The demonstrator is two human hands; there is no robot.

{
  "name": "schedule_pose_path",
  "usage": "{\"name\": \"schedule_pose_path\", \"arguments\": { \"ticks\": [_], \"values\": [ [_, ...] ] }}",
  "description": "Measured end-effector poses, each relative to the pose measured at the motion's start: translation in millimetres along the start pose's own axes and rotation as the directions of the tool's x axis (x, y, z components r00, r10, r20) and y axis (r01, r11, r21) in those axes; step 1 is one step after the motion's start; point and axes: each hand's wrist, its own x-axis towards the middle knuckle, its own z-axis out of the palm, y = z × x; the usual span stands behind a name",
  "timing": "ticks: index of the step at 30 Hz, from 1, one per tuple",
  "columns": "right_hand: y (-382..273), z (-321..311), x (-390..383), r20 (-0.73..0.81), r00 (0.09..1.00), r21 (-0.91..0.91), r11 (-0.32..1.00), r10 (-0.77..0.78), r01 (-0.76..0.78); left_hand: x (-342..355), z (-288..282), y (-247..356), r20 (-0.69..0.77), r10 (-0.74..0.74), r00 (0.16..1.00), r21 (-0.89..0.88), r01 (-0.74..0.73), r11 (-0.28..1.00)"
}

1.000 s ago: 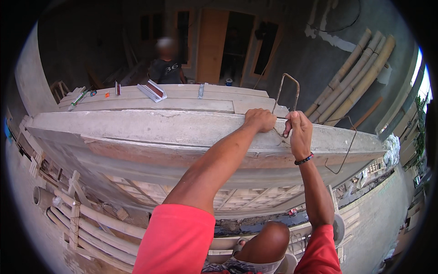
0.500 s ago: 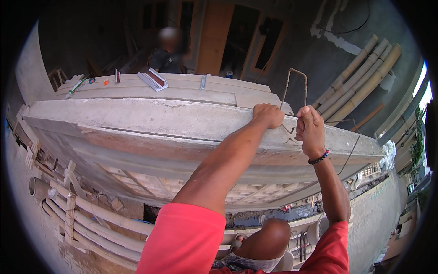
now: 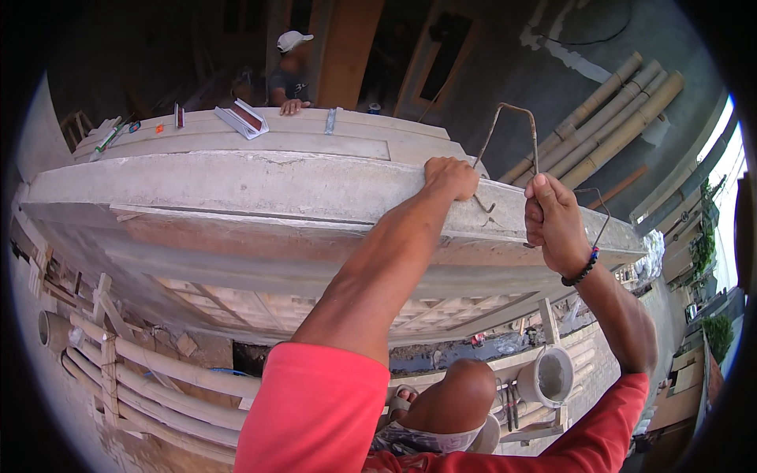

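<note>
A thin, rusty steel rod, bent into a tall squared loop, rises above the pale concrete ledge. My left hand is closed around its left leg, resting at the ledge's top edge. Below those fingers a short hooked end sticks out against the ledge face. The right leg runs down into my right hand, which is wrapped round it in front of the ledge, thumb uppermost. A second bent rod hangs over the ledge just right of that hand.
Beyond the ledge lie boards with a white channel piece and small tools. A co-worker's hand rests there. Bamboo poles lean at the back right. Below are a bucket and bamboo scaffold poles.
My right hand has moved right and turned, its elbow swinging outward; the rod's legs look wider apart. My left hand keeps its grip. The view has shifted, showing the co-worker's hand and more of the bucket.
</note>
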Motion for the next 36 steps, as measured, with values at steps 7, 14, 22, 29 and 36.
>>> {"name": "schedule_pose_path", "arguments": {
  "ticks": [7,14,22,29,36],
  "values": [
    [9,1,7,0.073,0.995,-0.013,0.998,-0.067,0.068,1,3,-3,0.008,-0.009,1.0,0.033,0.009,0.999],
    [23,2,33,0.254,0.95,-0.006,0.982,-0.181,0.189,-2,-1,-3,0.001,-0.054,0.999,-0.042,0.054,0.998],
    [43,-14,86,0.109,0.925,0.45,0.848,-0.364,0.28,2,-5,1,0.086,-0.072,0.994,-0.021,0.074,0.997],
    [66,9,114,-0.079,0.965,-0.107,0.965,-0.249,0.24,-4,-10,1,0.12,-0.044,0.992,0.019,0.043,0.999],
    [85,5,161,0.192,0.962,-0.393,0.883,-0.196,0.258,3,-7,4,0.108,-0.088,0.99,-0.017,0.09,0.996]
  ]
}}
